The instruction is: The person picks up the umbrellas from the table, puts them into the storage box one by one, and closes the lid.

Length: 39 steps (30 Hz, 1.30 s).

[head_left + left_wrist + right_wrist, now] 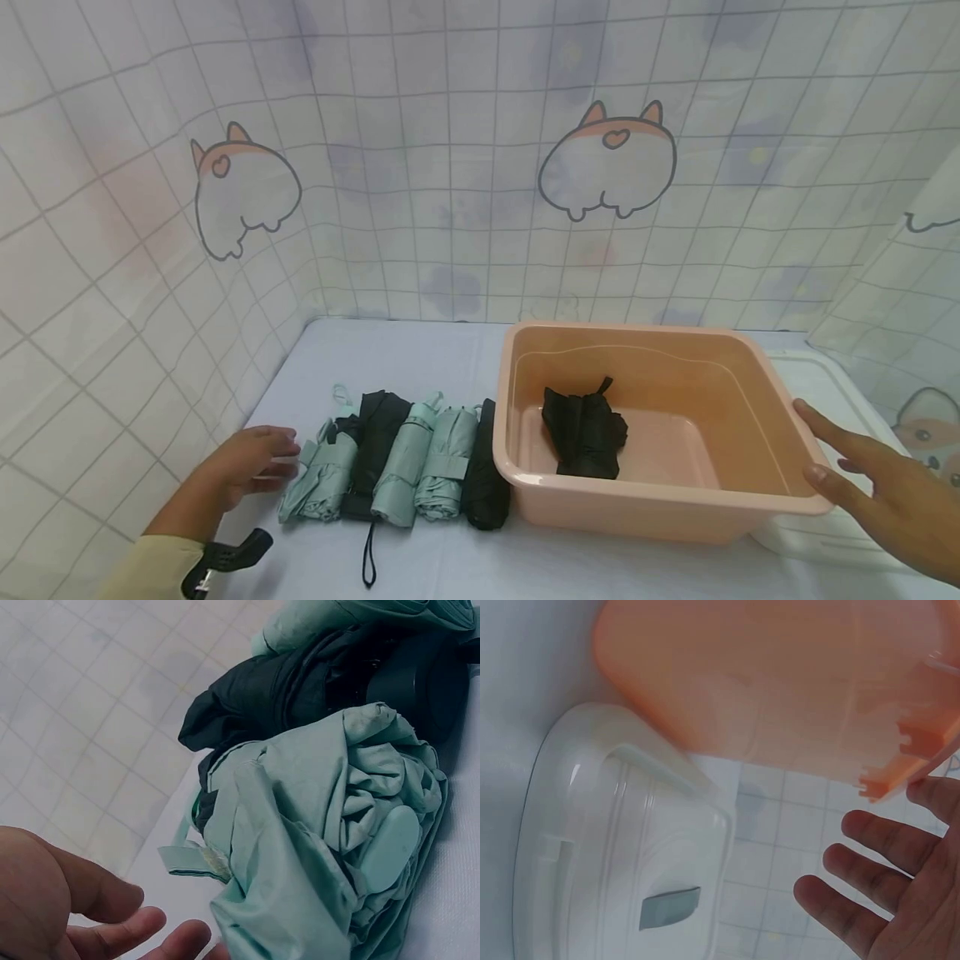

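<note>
The right hand (885, 483) is cut off at the frame edge.

The peach basin (765, 433) at four o'clock is smooth moulded plastic with a soft sheen along its walls. Inside it lies a black umbrella (585, 435) of matt, creased fabric. At eight o'clock, the mint umbrella (330, 847) is thin woven cloth, crumpled and dull; its strap tab (191, 860) looks stitched. The white lid (622, 847) under the basin seems glossy hard plastic, though the view is blurred. The checked backdrop (465, 167) is cloth, matt and faintly wrinkled.
</note>
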Each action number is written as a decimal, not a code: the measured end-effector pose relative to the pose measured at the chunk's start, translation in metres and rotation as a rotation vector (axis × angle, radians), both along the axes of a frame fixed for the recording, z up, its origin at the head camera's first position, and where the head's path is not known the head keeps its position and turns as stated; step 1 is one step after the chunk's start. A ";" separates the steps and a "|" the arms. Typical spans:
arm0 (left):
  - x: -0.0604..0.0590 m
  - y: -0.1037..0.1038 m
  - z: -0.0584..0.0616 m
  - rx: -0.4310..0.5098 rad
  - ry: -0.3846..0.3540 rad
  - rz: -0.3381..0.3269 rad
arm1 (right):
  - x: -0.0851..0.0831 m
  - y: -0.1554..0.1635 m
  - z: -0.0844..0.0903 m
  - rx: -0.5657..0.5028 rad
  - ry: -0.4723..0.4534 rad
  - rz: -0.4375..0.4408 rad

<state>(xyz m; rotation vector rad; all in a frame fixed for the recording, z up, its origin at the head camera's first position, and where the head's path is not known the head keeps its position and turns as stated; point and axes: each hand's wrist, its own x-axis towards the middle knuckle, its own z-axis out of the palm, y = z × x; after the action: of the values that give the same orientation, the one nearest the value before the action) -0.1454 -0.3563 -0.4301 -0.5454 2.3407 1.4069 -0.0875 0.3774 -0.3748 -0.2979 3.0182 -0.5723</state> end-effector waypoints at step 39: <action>-0.009 0.016 -0.008 -0.130 -0.123 -0.145 | -0.003 0.001 -0.003 0.010 -0.004 0.000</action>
<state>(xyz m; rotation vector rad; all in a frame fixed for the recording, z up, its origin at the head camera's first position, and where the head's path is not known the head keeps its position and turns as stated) -0.1545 -0.3398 -0.4378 -0.4732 2.3332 1.1311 -0.0900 0.3788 -0.3773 -0.2965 3.0163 -0.5568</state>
